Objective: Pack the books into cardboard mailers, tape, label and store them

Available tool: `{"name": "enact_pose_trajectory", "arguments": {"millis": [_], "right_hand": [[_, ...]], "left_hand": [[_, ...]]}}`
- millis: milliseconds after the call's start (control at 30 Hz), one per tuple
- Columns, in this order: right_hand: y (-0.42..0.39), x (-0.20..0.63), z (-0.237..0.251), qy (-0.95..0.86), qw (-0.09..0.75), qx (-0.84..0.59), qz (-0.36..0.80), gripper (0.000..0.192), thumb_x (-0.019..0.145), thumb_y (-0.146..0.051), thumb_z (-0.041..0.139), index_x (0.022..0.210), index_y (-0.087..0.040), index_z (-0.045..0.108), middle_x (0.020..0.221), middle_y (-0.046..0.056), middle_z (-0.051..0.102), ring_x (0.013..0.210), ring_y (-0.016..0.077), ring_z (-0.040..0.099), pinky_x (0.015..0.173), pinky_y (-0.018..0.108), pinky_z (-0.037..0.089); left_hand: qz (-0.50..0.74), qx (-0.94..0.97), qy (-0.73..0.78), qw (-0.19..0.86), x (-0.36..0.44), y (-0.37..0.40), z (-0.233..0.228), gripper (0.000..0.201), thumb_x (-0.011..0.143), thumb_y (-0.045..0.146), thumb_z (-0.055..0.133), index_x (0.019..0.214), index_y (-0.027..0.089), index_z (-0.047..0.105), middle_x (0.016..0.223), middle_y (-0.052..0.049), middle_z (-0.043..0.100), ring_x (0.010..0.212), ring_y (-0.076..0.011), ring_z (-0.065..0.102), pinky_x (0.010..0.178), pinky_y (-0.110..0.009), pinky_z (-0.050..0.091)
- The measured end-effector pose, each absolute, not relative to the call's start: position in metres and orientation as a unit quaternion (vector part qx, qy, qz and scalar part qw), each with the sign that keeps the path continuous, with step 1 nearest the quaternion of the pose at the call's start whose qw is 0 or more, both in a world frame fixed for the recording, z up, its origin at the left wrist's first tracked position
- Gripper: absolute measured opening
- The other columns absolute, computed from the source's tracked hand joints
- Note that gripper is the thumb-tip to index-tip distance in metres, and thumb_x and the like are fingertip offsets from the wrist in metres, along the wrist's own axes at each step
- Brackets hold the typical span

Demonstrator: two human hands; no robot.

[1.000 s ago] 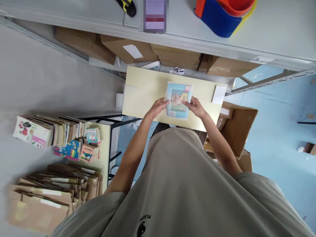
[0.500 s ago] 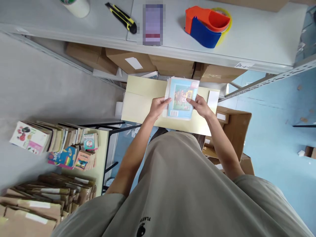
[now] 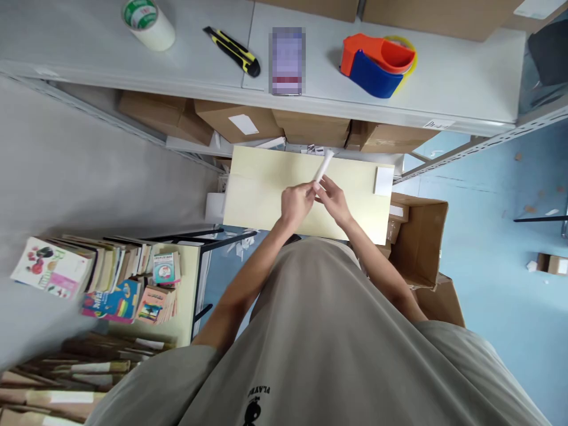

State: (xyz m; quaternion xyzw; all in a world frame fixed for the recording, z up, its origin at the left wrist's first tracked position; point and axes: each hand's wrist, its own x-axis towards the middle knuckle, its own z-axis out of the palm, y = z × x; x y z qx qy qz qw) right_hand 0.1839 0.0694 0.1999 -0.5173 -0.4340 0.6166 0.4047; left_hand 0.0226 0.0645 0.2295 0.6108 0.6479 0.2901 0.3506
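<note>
A thin book [image 3: 323,165] stands turned on edge above the pale yellow tabletop [image 3: 261,177], so only its narrow white edge faces me. My left hand [image 3: 296,207] pinches its near end between thumb and fingers. From the other side, my right hand [image 3: 333,201] also grips that end, thumb close to my left fingertips and fingers partly spread along the book. The cover is hidden from this angle.
On the grey shelf ahead lie a tape roll [image 3: 153,26], a box cutter [image 3: 233,52], a blurred-out phone [image 3: 287,61] and an orange-blue tape dispenser [image 3: 377,65]. Books [image 3: 115,266] fill a left side table. An open cardboard box [image 3: 421,242] stands right.
The book has turned from its light-blue picture cover facing me to edge-on. Both hands have come close together at its near end. My view has shifted slightly.
</note>
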Motion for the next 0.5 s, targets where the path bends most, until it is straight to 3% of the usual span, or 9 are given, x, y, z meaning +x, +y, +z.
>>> {"name": "enact_pose_trajectory", "arguments": {"millis": [67, 133, 200, 300, 400, 500], "right_hand": [[0.067, 0.171, 0.2, -0.435, 0.414, -0.546, 0.584, 0.075, 0.087, -0.099, 0.08, 0.103, -0.025, 0.074, 0.107, 0.009, 0.081, 0.112, 0.0311, 0.079, 0.091, 0.04, 0.07], [0.07, 0.17, 0.196, -0.427, 0.417, -0.582, 0.553, 0.077, 0.086, -0.102, 0.077, 0.086, -0.027, 0.063, 0.085, 0.004, 0.071, 0.098, 0.0274, 0.074, 0.082, 0.038, 0.066], [0.076, 0.176, 0.192, -0.41, 0.407, -0.592, 0.562, 0.08, 0.081, -0.105, 0.077, 0.083, -0.027, 0.061, 0.08, 0.003, 0.068, 0.092, 0.0263, 0.072, 0.079, 0.038, 0.064], [0.083, 0.183, 0.193, -0.385, 0.372, -0.556, 0.636, 0.077, 0.077, -0.101, 0.086, 0.096, -0.028, 0.073, 0.09, 0.005, 0.079, 0.101, 0.0304, 0.079, 0.086, 0.042, 0.068], [0.087, 0.177, 0.2, -0.374, 0.341, -0.515, 0.692, 0.074, 0.076, -0.096, 0.093, 0.104, -0.028, 0.08, 0.098, 0.008, 0.086, 0.115, 0.0357, 0.083, 0.096, 0.048, 0.073], [0.092, 0.16, 0.204, -0.378, 0.305, -0.505, 0.714, 0.075, 0.075, -0.096, 0.096, 0.104, -0.027, 0.082, 0.101, 0.009, 0.089, 0.118, 0.038, 0.085, 0.1, 0.052, 0.075]], "left_hand": [[0.266, 0.634, 0.624, 0.371, 0.026, 0.053, 0.23, 0.016, 0.103, 0.033, 0.085, 0.113, 0.024, 0.093, 0.124, -0.015, 0.091, 0.122, -0.0398, 0.084, 0.112, -0.048, 0.064], [0.284, 0.636, 0.578, 0.425, 0.018, 0.046, 0.227, 0.032, 0.099, 0.035, 0.089, 0.129, 0.024, 0.092, 0.144, -0.014, 0.087, 0.14, -0.0421, 0.08, 0.121, -0.051, 0.065], [0.333, 0.598, 0.559, 0.469, -0.004, 0.047, 0.218, 0.045, 0.101, 0.045, 0.089, 0.142, 0.025, 0.089, 0.158, -0.013, 0.082, 0.151, -0.0405, 0.075, 0.125, -0.049, 0.065], [0.402, 0.489, 0.618, 0.466, -0.053, 0.06, 0.2, 0.063, 0.1, 0.059, 0.092, 0.152, 0.025, 0.082, 0.164, -0.016, 0.077, 0.163, -0.0393, 0.067, 0.126, -0.048, 0.064], [0.399, 0.388, 0.62, 0.553, -0.099, 0.07, 0.183, 0.076, 0.089, 0.072, 0.099, 0.143, 0.02, 0.084, 0.141, -0.018, 0.086, 0.139, -0.0395, 0.082, 0.11, -0.05, 0.073], [0.399, 0.324, 0.586, 0.626, -0.129, 0.07, 0.177, 0.078, 0.075, 0.078, 0.106, 0.123, 0.018, 0.09, 0.118, -0.015, 0.092, 0.109, -0.0333, 0.088, 0.093, -0.045, 0.076]]}}
